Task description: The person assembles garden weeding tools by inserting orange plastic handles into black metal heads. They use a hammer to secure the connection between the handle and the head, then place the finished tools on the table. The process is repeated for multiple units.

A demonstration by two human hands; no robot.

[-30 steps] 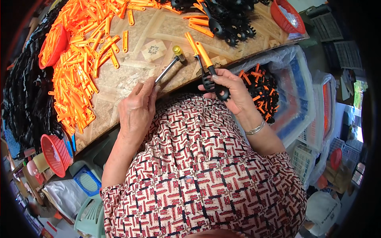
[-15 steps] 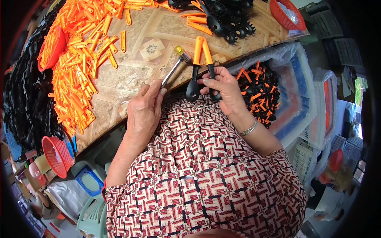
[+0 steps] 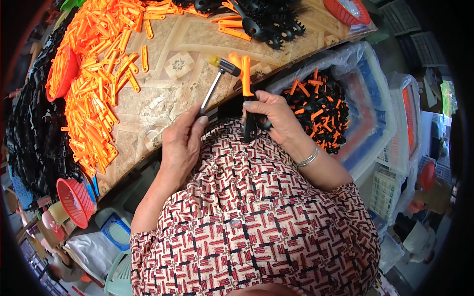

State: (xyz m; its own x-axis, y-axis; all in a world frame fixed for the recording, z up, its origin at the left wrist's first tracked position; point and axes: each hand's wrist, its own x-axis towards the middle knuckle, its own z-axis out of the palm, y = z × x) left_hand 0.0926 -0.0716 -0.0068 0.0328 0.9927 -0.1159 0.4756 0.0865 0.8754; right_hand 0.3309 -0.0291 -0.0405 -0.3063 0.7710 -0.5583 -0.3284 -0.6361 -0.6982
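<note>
My left hand (image 3: 181,134) is closed round the handle of a small hammer (image 3: 211,92). Its head, black with one yellow face, is up against or just beside the orange handles; I cannot tell if they touch. In my right hand (image 3: 277,117) are black kitchen utensils with orange handles (image 3: 246,76), held upright at the table's edge. Two orange handles show, one partly behind the other. The black spoon-like ends (image 3: 250,128) hang below, in front of the patterned shirt, partly hidden by my fingers.
Loose orange handles (image 3: 94,128) are heaped along the table's (image 3: 158,98) left side, around a red basket (image 3: 64,74). Black utensil heads (image 3: 269,24) lie at the far edge. To the right, a plastic-lined box (image 3: 368,98) holds several black-and-orange utensils (image 3: 318,113). Another red basket (image 3: 75,202) is at lower left.
The two utensils, spread apart before, now overlap and sit slightly lower in my right hand. The hammer head has turned and come right up to the orange handles.
</note>
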